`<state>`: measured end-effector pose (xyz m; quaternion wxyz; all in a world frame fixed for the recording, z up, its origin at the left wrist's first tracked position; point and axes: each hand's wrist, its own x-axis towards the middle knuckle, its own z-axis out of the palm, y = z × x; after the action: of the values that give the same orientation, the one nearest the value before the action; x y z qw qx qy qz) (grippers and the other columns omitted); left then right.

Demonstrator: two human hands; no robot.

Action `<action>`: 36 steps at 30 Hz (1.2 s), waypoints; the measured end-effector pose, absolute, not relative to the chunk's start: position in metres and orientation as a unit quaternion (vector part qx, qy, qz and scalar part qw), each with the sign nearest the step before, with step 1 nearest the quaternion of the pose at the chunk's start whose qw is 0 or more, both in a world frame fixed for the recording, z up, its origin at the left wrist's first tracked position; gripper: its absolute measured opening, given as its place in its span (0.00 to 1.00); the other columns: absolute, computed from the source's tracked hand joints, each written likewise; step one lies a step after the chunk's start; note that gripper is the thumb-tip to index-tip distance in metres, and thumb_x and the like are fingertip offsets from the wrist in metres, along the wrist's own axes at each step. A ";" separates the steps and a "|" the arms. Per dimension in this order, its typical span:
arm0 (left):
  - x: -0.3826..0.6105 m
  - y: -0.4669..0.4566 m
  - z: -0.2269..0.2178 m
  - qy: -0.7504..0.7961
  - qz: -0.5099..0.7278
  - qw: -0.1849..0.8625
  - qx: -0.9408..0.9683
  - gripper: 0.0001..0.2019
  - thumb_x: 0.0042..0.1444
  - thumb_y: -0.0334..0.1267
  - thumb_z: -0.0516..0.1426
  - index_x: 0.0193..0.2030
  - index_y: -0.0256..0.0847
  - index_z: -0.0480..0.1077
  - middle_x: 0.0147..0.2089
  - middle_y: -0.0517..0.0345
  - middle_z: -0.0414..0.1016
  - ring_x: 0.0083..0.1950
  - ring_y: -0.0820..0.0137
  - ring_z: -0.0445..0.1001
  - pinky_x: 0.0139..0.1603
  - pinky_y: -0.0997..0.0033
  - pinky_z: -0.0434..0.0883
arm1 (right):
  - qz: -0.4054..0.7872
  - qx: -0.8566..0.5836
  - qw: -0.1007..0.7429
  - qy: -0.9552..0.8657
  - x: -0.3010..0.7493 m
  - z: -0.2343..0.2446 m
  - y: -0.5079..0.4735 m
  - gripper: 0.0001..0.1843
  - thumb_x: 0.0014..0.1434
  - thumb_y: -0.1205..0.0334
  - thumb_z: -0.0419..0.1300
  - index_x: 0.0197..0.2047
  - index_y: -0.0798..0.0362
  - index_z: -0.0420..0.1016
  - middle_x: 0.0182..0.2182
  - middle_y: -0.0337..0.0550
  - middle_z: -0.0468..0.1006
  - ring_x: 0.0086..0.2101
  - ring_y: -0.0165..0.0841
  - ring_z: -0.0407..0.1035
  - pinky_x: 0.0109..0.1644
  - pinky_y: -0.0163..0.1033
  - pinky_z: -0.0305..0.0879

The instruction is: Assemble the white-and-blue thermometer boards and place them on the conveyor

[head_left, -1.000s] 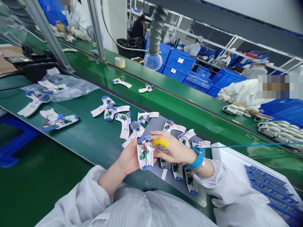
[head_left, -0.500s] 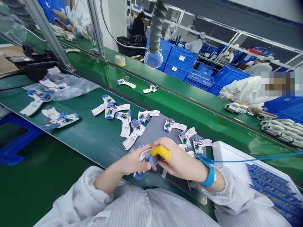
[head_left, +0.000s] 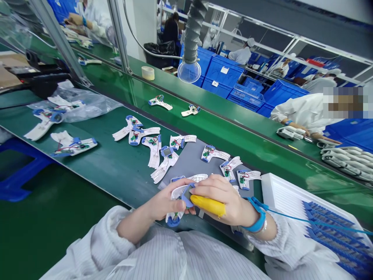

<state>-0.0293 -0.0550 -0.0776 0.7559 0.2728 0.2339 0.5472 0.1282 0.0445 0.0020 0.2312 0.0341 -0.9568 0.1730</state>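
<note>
My left hand (head_left: 163, 204) grips a white plastic device housing (head_left: 176, 194) with blue end caps, and its fingers wrap the underside. My right hand (head_left: 221, 198), with a yellow finger cot (head_left: 208, 205) on one finger, pinches a blue part (head_left: 186, 196) at the housing's upper end. My hands hide most of the housing's circuit board. Several similar open housings (head_left: 211, 153) with green boards and red wires lie just beyond my hands, on a grey mat (head_left: 189, 163). A blue wrist strap (head_left: 258, 219) circles my right wrist, with a blue cord trailing right.
A green conveyor belt (head_left: 101, 163) carries more housings and a plastic bag (head_left: 84, 105). A white tray (head_left: 320, 217) with blue parts stands at my right. Across the bench, a co-worker's hands (head_left: 303, 130) work near stacked white housings (head_left: 346, 159). Blue crates stand behind.
The housing has turned in my hands, from lying flat with its board showing to tilted on its side. The yellow-capped finger has dropped lower, and the view has shifted slightly.
</note>
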 end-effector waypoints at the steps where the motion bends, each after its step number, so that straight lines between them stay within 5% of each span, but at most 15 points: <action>1: -0.030 -0.056 -0.077 0.247 0.543 0.754 0.277 0.34 0.35 0.49 0.67 0.49 0.43 0.62 0.34 0.60 0.75 0.32 0.71 0.75 0.33 0.74 0.68 | 0.173 0.041 0.228 -0.957 0.128 0.002 0.044 0.12 0.63 0.60 0.52 0.48 0.57 0.65 0.39 0.46 0.76 0.43 0.29 0.67 0.46 0.36 0.60; 8: -0.031 -0.057 -0.070 0.289 0.520 0.737 0.321 0.32 0.37 0.54 0.64 0.49 0.41 0.64 0.31 0.60 0.72 0.31 0.72 0.73 0.32 0.75 0.67 | 0.181 0.033 0.236 -0.954 0.128 0.007 0.043 0.12 0.64 0.58 0.48 0.44 0.56 0.68 0.34 0.46 0.76 0.37 0.28 0.69 0.41 0.34 0.63; 20: -0.032 -0.058 -0.065 0.321 0.507 0.729 0.329 0.32 0.36 0.55 0.64 0.47 0.41 0.64 0.34 0.60 0.68 0.31 0.72 0.71 0.37 0.68 0.69 | 0.193 0.042 0.209 -0.958 0.131 0.010 0.046 0.10 0.63 0.61 0.50 0.44 0.57 0.67 0.36 0.46 0.76 0.39 0.29 0.69 0.44 0.35 0.64; 28: -0.033 -0.055 -0.058 0.396 0.485 0.629 0.461 0.27 0.43 0.52 0.61 0.48 0.40 0.66 0.36 0.56 0.71 0.41 0.65 0.68 0.43 0.68 0.64 | 0.024 0.086 0.161 -0.983 0.120 0.028 0.052 0.06 0.59 0.68 0.54 0.39 0.55 0.70 0.35 0.43 0.74 0.38 0.33 0.65 0.41 0.41 0.60; 31: -0.031 -0.056 -0.057 0.400 0.476 0.636 0.456 0.28 0.42 0.52 0.62 0.47 0.39 0.66 0.37 0.56 0.71 0.39 0.66 0.68 0.40 0.69 0.64 | 0.016 0.090 0.124 -0.988 0.117 0.033 0.050 0.07 0.61 0.68 0.50 0.37 0.56 0.70 0.32 0.42 0.74 0.36 0.31 0.65 0.41 0.40 0.59; 36: -0.025 -0.058 -0.062 0.308 0.517 0.735 0.312 0.34 0.39 0.57 0.61 0.50 0.40 0.61 0.29 0.59 0.71 0.31 0.70 0.71 0.31 0.73 0.63 | 0.039 0.068 0.180 -0.981 0.125 0.033 0.047 0.08 0.63 0.64 0.48 0.36 0.55 0.67 0.31 0.42 0.74 0.36 0.30 0.65 0.40 0.38 0.60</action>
<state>-0.0251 -0.0581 -0.0624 0.7352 0.3125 0.3077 0.5169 0.1253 0.0470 0.0330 0.1798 0.0679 -0.9806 0.0394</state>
